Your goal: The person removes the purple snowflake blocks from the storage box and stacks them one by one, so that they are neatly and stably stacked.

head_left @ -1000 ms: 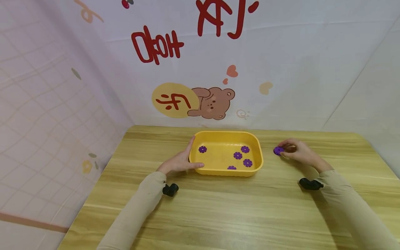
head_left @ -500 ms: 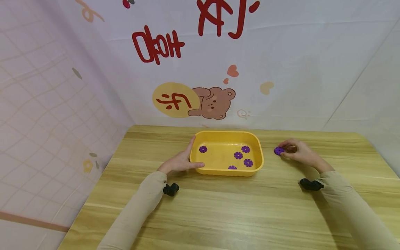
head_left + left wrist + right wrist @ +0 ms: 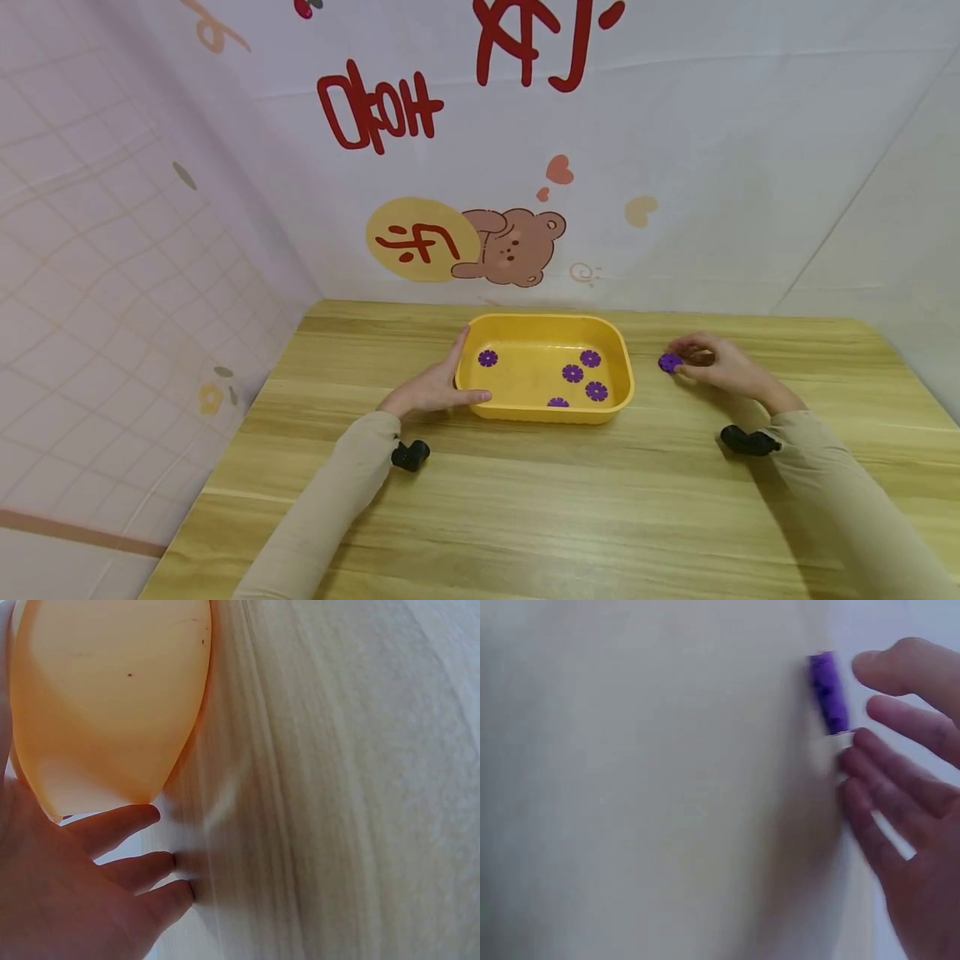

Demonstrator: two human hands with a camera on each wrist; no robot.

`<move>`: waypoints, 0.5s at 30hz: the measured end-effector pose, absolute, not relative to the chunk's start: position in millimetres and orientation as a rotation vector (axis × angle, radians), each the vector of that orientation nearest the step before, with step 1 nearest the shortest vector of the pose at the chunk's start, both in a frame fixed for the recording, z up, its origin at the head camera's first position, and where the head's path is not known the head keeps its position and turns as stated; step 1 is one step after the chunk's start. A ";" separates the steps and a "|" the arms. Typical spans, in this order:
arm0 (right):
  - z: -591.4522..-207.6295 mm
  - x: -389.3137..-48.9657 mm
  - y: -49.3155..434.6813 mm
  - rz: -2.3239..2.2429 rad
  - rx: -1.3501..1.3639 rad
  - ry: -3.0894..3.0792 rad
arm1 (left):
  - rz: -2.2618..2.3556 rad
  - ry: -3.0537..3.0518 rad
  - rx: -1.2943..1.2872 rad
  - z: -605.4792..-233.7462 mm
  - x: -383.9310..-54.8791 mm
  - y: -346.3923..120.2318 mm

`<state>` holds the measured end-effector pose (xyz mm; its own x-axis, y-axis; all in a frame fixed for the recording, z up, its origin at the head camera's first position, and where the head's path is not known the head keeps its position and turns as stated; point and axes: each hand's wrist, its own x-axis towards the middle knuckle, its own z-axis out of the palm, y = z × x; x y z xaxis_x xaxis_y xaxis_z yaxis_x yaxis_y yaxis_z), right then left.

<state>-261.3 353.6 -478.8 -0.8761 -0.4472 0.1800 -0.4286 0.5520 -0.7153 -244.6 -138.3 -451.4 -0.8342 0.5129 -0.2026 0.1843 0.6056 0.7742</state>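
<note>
My left hand (image 3: 429,388), fingers spread straight, touches the yellow round-cornered plastic tray (image 3: 517,414). My right hand (image 3: 718,364), thumb and fingers parted, is just beside a thick, round, notched purple piece (image 3: 668,362) right of the tray (which has five notched purple discs (image 3: 573,373) in it).

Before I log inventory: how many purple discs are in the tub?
5: left disc, three right discs, one partly hidden disc by the near wall, which may hide more.

There is one yellow tub (image 3: 543,415), five purple discs (image 3: 573,373) in it, one purple stack (image 3: 829,694) outside it.
</note>
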 end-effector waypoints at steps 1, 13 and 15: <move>-477.6 -261.6 354.0 -1.262 -0.786 2.742 | 1.103 2.427 0.555 -451.1 -244.5 -138.0; -449.0 -260.9 330.6 -1.345 -0.839 2.675 | 1.107 2.423 0.550 -453.8 -245.7 -138.5; -443.1 -259.4 322.8 -1.375 -0.804 2.644 | 1.107 2.425 0.553 -454.5 -246.4 -138.2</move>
